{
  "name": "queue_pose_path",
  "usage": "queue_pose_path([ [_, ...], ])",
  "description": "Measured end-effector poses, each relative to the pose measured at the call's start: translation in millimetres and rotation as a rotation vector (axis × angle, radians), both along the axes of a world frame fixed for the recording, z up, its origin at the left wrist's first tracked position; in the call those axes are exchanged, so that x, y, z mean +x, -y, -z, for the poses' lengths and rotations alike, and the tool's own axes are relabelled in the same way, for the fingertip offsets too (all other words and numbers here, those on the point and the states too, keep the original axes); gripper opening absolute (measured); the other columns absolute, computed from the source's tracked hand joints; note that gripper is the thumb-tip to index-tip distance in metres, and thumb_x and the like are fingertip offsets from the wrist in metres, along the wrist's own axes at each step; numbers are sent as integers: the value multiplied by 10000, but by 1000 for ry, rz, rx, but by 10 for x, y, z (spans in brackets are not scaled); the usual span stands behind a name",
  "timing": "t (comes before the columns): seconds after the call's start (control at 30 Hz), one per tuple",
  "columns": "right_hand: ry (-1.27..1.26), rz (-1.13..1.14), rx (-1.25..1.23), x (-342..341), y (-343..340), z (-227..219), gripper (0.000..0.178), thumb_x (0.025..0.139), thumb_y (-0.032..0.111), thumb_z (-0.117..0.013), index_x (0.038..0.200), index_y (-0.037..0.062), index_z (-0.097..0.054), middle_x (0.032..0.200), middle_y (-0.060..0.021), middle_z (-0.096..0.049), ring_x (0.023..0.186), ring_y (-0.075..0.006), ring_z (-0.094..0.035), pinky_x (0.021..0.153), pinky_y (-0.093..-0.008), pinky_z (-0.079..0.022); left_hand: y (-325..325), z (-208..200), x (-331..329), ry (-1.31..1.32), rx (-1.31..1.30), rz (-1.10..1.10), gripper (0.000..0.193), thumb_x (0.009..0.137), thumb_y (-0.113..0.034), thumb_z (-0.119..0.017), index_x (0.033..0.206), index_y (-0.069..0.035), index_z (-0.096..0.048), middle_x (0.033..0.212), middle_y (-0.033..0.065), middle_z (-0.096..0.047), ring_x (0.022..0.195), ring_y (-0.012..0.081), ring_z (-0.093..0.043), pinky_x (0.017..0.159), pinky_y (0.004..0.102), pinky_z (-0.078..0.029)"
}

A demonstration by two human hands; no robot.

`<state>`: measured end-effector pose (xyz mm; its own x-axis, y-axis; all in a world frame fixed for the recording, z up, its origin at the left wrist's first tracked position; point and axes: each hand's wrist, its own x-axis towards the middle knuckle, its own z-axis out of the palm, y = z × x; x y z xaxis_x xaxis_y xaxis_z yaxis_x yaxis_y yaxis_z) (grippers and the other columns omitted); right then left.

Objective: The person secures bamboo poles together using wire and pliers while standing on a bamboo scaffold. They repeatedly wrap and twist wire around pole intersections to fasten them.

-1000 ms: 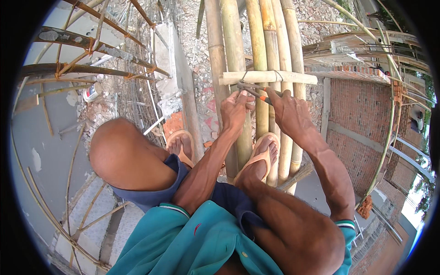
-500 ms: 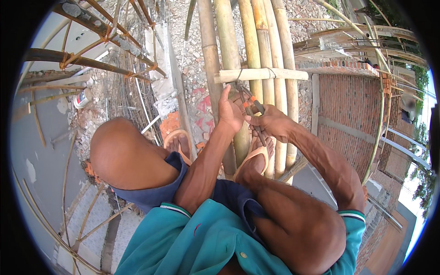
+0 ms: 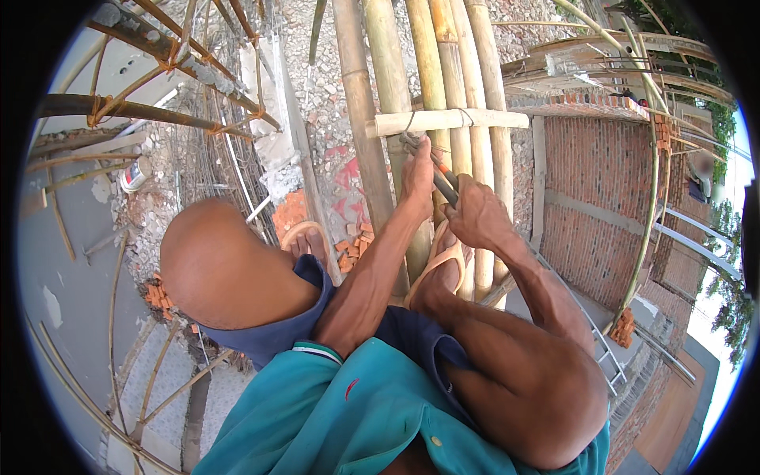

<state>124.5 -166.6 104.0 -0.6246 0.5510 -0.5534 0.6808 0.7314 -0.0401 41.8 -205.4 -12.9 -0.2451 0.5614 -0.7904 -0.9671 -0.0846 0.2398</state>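
Observation:
My right hand (image 3: 479, 212) is wrapped around the handles of a pair of pliers (image 3: 445, 180) with dark and orange grips. Their jaws point up and left, toward wire under a short bamboo crosspiece (image 3: 491, 119). Close by the jaws, my left hand (image 3: 417, 176) has its fingers closed, thumb pointing up; what it pinches is hidden. Wire ties loop over the crosspiece, which lies across several long bamboo poles (image 3: 362, 103).
My sandalled right foot (image 3: 439, 273) stands on the poles. Rubble (image 3: 324, 103) and broken bricks (image 3: 352, 249) lie below. Tied bamboo scaffolding (image 3: 158, 115) is at left, with a white bucket (image 3: 136, 176). A brick wall (image 3: 594, 178) and a ladder (image 3: 606, 352) are at right.
My left hand has gone from loosely spread beside the pliers to closed near their jaws, just below the crosspiece. My right hand has shifted slightly right, its grip now further around the handles.

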Motion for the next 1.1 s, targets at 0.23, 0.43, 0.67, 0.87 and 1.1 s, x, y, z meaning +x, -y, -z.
queue_pose_path([
  [0.23, -226, 1205, -1540, 26, -221, 58, 301, 1038, 317, -640, 1094, 25, -593, 823, -75, -601, 631, -184, -601, 563, -357, -528, 61, 120, -70, 394, 357, -186, 327, 963, -426, -729, 933, -136, -580, 784, 40, -631, 691, 179, -621, 668, 410, -544],
  [0.43, -94, -281, 124, -154, -46, -355, 373, 940, 304, -682, 1125, -7, -594, 879, -170, -640, 742, -354, -695, 682, -524, -550, -198, -27, 10, 377, 231, -295, 243, 1054, -336, -614, 940, -146, -514, 657, 0, -502, 627, 198, -558, 688, 432, -544],
  [0.67, -40, -217, 125, 138, -768, 189, 135, 947, 86, -553, 1049, -2, -562, 961, -236, -658, 882, -429, -719, 743, -545, -580, -422, -99, 88, 181, -95, -122, 333, 1064, -413, -581, 1176, -104, -525, 1001, 83, -626, 956, 273, -632, 919, 524, -500],
  [0.87, -258, -234, -2, 389, -1307, 739, 266, 913, 43, -566, 1178, 51, -587, 1043, -234, -703, 893, -466, -700, 783, -555, -567, -286, 126, 176, 121, 17, 4, 490, 1019, -546, -602, 1244, -112, -559, 1246, 89, -625, 1278, 242, -526, 1139, 523, -352],
  [1.1, 173, 379, -599, 22, -642, -56, 322, 1049, 303, -612, 963, -8, -607, 736, -129, -619, 593, -236, -621, 540, -425, -472, -86, 242, 119, 188, 243, -113, 561, 933, -618, -686, 1159, -110, -611, 1170, 82, -667, 1135, 259, -636, 1021, 485, -507],
])
